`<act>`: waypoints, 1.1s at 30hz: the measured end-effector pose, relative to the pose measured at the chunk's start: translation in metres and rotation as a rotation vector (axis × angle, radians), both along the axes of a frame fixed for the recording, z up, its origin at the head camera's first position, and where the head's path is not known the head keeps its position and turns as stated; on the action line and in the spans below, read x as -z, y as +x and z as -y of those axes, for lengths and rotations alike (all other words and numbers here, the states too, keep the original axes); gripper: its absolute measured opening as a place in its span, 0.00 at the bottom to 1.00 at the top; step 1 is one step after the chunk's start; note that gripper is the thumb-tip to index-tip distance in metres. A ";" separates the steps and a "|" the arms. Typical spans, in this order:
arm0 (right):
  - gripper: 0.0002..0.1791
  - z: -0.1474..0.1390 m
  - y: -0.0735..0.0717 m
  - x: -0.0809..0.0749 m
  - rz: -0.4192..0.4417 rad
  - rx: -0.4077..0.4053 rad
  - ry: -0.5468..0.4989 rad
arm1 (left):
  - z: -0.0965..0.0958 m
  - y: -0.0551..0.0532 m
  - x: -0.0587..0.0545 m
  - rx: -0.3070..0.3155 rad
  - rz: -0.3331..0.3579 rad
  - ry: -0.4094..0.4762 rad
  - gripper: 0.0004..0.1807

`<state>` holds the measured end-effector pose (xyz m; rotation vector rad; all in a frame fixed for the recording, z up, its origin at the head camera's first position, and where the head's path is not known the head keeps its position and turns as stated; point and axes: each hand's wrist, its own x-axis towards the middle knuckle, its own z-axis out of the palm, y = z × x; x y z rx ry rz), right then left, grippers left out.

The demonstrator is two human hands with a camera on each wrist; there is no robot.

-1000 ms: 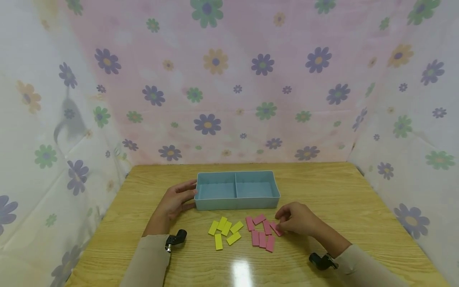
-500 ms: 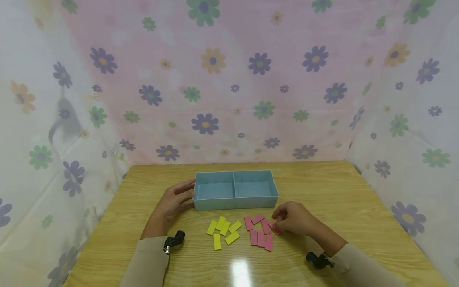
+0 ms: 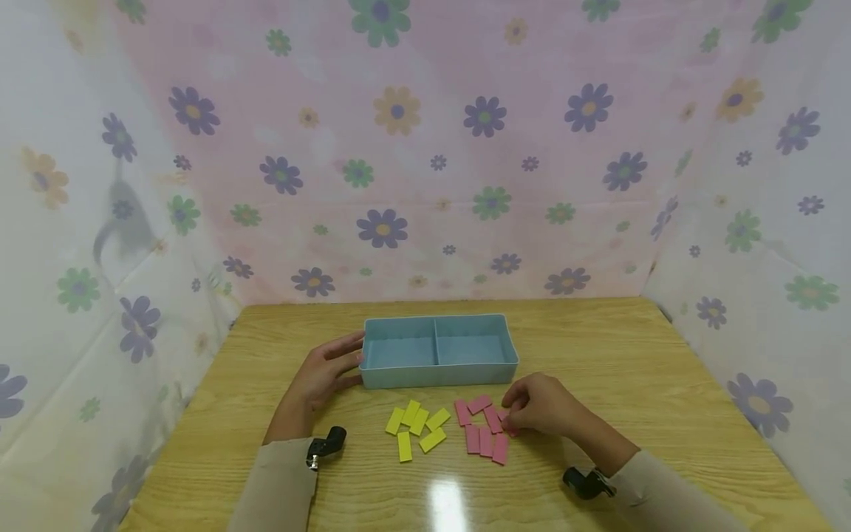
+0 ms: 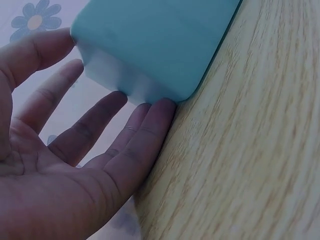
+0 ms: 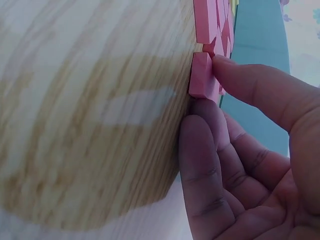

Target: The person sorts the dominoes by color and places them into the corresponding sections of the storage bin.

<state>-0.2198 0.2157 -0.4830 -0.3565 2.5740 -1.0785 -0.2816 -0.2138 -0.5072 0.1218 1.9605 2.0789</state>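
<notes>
Since the earlier frame, right hand (image 3: 547, 405) crept slightly left with its flat pink rectangular block (image 5: 200, 77); left hand (image 3: 322, 374) looks unchanged. Likely the pick step: block's at the right edge of the other pink blocks (image 3: 493, 419), thumb and fingertip pinching it, lift not evident. Next move probably calls for a clean lift, neighbours undisturbed. Left: fingers spread, tips against the pale-blue, plastic-looking two-compartment box's (image 3: 439, 377) left end, not clenched.

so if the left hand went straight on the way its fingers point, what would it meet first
The blue tray, at its end wall; the left hand appears to be touching it.
</notes>
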 end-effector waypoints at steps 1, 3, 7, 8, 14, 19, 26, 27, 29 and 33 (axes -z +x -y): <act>0.14 0.001 0.000 0.001 -0.002 0.006 0.001 | 0.000 0.000 0.000 -0.001 0.001 0.003 0.32; 0.13 0.001 0.000 0.002 -0.005 0.017 0.004 | 0.000 0.001 0.001 0.001 0.001 0.010 0.32; 0.10 0.000 0.001 0.003 0.003 0.020 -0.004 | -0.002 0.001 0.001 -0.002 0.010 0.020 0.32; 0.10 0.000 0.001 0.003 0.006 0.018 -0.009 | -0.003 0.001 0.001 -0.001 0.011 0.019 0.32; 0.09 0.000 0.000 0.003 0.006 0.008 -0.045 | -0.002 0.000 0.000 -0.011 0.011 0.014 0.32; 0.09 0.000 0.000 0.005 -0.026 0.010 -0.040 | -0.002 0.001 -0.001 -0.014 0.012 0.002 0.31; 0.09 -0.001 0.000 0.003 -0.026 0.036 -0.039 | -0.002 0.001 -0.002 -0.017 0.017 -0.004 0.30; 0.09 -0.001 0.000 0.002 -0.027 0.039 -0.042 | -0.002 0.001 -0.002 -0.020 0.020 -0.005 0.31; 0.10 -0.001 0.000 0.001 -0.023 0.045 -0.052 | -0.002 0.001 -0.002 -0.021 0.019 -0.009 0.30; 0.11 -0.001 -0.001 0.001 -0.010 0.060 -0.091 | -0.003 0.001 -0.001 -0.025 0.024 -0.009 0.30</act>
